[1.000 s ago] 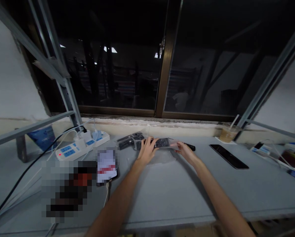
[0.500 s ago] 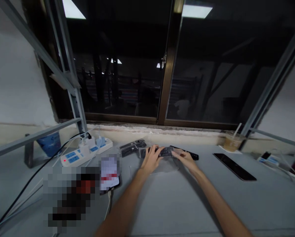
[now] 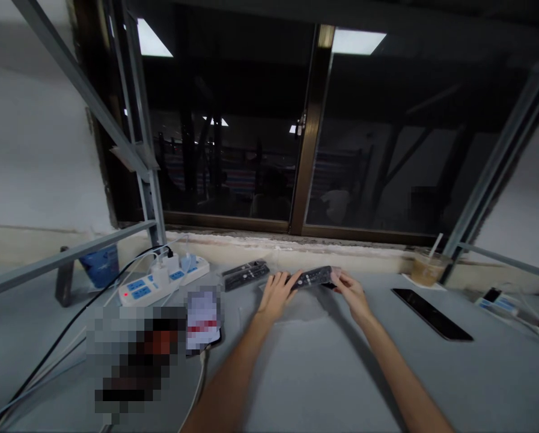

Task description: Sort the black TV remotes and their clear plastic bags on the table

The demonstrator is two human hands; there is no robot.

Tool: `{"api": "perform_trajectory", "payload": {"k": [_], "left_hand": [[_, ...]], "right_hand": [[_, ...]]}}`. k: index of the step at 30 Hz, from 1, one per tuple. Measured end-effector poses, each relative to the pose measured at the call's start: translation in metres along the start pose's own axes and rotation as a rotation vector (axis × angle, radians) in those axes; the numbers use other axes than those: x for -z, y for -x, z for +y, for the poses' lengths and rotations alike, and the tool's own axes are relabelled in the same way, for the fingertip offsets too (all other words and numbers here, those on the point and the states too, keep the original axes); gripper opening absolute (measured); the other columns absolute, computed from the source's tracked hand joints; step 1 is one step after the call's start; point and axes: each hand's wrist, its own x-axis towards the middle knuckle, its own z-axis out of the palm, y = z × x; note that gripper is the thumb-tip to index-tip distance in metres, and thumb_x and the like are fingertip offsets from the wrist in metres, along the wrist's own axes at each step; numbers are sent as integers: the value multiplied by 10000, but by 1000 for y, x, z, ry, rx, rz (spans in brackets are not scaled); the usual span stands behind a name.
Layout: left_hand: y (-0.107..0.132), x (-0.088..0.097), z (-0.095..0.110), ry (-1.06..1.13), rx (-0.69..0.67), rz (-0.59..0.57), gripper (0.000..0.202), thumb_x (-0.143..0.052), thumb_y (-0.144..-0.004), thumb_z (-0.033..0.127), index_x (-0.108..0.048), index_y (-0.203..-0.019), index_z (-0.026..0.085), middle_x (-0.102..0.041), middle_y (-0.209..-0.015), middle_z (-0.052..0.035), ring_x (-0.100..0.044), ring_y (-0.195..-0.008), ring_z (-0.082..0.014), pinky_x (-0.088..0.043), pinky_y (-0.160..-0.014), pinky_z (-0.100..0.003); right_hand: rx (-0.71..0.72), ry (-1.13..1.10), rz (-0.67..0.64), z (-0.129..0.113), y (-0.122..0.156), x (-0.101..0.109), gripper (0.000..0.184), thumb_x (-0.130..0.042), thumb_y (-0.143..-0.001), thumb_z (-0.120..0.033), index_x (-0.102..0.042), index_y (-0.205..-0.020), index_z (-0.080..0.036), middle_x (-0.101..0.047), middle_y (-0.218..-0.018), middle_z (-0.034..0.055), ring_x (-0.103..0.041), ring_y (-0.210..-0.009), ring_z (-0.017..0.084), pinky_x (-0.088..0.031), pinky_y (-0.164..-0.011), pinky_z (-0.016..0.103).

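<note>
A black remote control (image 3: pixel 313 277) with pale buttons, in a clear plastic sleeve, is between my two hands. My left hand (image 3: pixel 276 294) grips its left end, fingers bent over it and hiding that part. Around the sleeve's right end, my right hand (image 3: pixel 351 293) has its thumb and fingers pinched. That end sits higher than the left one. A second black remote in clear plastic (image 3: pixel 246 275) lies left of my left hand. Under the held remote's right end a bit of another dark item shows, mostly covered.
At the left are a white power strip (image 3: pixel 148 292) with plugs and cables, a lit phone (image 3: pixel 205 319), and a blurred-out object (image 3: pixel 138 361). A dark phone (image 3: pixel 431 314) and a drink cup with a straw (image 3: pixel 426 267) are at the right. The window wall bounds the desk.
The right end of the bagged remote has risen and moved right with my right hand. The dark remote behind it is now mostly covered. The camera view has shifted slightly.
</note>
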Motion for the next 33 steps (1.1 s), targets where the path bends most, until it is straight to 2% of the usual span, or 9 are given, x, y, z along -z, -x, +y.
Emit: {"api": "perform_trajectory", "payload": {"k": [4,7,15,18,22,25,29,33], "left_hand": [[-2,2,-4,-1,66,17,431,-383,-815,300,-324,-1241,265,-499,-926,-41,-442,-880,-192,-319,-794,-347],[-4,5,-10,5,94,21,367,-396,-813,294,-395,-1178,262,-505,-934,-39,-452,-888,-186,-318,-797,-344],[-5,7,-14,-10,125,38,315,-431,-794,317,-459,-1095,230,-512,-946,-49,-463,-884,-196,-331,-763,-333],[-5,6,-13,10,95,34,328,-421,-792,347,-457,-1097,229,-507,-924,-44,-460,-862,-190,-337,-741,-316],[-3,6,-14,74,45,17,364,-420,-768,432,-475,-1076,246,-500,-917,-34,-448,-858,-181,-328,-761,-312],[-2,8,-17,85,87,29,380,-412,-739,509,-545,-949,222,-500,-896,-41,-435,-865,-193,-318,-775,-335],[-3,11,-20,69,153,69,355,-332,-810,441,-582,-740,199,-509,-834,-46,-426,-835,-189,-318,-737,-340],[-4,15,-18,79,213,141,369,-322,-827,394,-586,-665,194,-511,-809,-52,-426,-831,-187,-315,-736,-349]], "right_hand": [[38,-46,7,2,-2,-2,410,-555,-634,-483,-634,-868,-156,-554,-1043,77,-523,-902,192,-444,-710,294],[84,-63,21,2,-5,-3,365,-586,-620,-448,-641,-841,-163,-529,-1098,75,-478,-1006,187,-378,-850,306],[68,-115,144,6,-9,1,344,-608,-609,-412,-636,-862,-180,-498,-1153,67,-458,-1053,187,-363,-884,323],[40,-158,201,5,-10,1,366,-601,-605,-433,-626,-870,-182,-514,-1141,59,-465,-1049,186,-390,-864,316],[-48,-221,325,6,-13,9,444,-541,-631,-499,-579,-916,-160,-571,-1043,70,-548,-919,187,-455,-782,321],[-133,-253,455,11,-17,24,471,-422,-697,-539,-511,-961,-159,-587,-960,78,-588,-797,174,-491,-692,317],[-240,-252,623,19,-21,42,423,-344,-747,-497,-391,-1046,-202,-564,-946,74,-593,-714,152,-506,-602,290],[-302,-241,683,22,-21,45,413,-346,-746,-446,-278,-1101,-246,-510,-1030,67,-580,-641,109,-508,-586,280]]}}
